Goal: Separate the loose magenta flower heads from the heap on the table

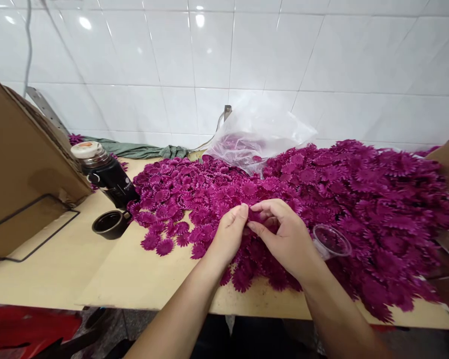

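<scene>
Both my hands meet over a heap of magenta artificial flower heads (pixel 359 199) on the table. My left hand (pixel 232 227) is closed, thumb and fingers pinching the edge of a magenta flower piece (pixel 257 215). My right hand (pixel 284 232) curls around the same piece from the other side, thumb and forefinger pressed near it. Most of the piece is hidden by my fingers. Just right of my right wrist, a clear plastic cup (pixel 332 241) lies tilted among the flowers.
A black thermos (pixel 110 174) stands left of the heap, with a dark cup (pixel 110 224) beside it. Cardboard (pixel 26 164) and a bent wire frame (pixel 41 244) are at far left. Behind the heap sits a clear plastic bag (pixel 258 132) against the tiled wall; green cloth (pixel 134 148) lies along it.
</scene>
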A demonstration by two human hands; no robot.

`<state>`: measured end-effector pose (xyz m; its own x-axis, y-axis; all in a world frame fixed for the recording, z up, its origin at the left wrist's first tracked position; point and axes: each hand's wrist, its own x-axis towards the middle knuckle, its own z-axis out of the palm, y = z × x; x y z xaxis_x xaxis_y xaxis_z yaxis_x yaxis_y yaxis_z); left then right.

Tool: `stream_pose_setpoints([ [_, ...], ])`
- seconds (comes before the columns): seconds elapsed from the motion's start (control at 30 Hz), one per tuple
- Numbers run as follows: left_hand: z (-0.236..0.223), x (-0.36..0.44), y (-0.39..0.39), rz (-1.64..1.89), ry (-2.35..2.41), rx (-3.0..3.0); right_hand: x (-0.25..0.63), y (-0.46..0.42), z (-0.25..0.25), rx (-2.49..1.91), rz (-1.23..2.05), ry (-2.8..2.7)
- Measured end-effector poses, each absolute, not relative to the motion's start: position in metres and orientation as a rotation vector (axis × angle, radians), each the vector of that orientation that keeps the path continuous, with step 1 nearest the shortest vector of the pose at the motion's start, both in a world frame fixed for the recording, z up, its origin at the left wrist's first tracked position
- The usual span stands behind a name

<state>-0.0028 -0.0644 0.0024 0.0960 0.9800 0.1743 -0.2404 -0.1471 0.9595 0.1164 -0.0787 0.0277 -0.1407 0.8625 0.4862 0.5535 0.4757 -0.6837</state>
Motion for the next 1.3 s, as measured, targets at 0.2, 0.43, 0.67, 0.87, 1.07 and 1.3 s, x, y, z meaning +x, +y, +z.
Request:
stream_pose_setpoints([
  [0.2, 0.004, -0.006, -0.070, 1.274, 1.020, 1.400, 0.112, -0.070, 0.023, -1.231, 0.344, -1.705],
  [0.43, 0.000, -0.017, -0.072, 1.328, 0.843, 1.107, 0.123, -0.038, 0.035, -1.156, 0.489, -1.221],
  [0.67, 0.001, -0.024, -0.070, 1.322, 0.814, 0.925, 0.145, -0.008, 0.042, -1.327, 0.142, -1.434],
  [0.87, 0.003, -0.023, -0.058, 1.347, 0.786, 0.995, 0.112, -0.048, 0.040, -1.184, 0.378, -1.813],
  [1.07, -0.006, -0.021, -0.050, 1.396, 0.915, 1.004, 0.100, -0.058, 0.027, -1.154, 0.785, -1.816],
  [1.3, -0.004, -0.015, -0.045, 1.384, 0.821, 0.845, 0.098, -0.051, 0.026, -1.035, 1.011, -1.745],
])
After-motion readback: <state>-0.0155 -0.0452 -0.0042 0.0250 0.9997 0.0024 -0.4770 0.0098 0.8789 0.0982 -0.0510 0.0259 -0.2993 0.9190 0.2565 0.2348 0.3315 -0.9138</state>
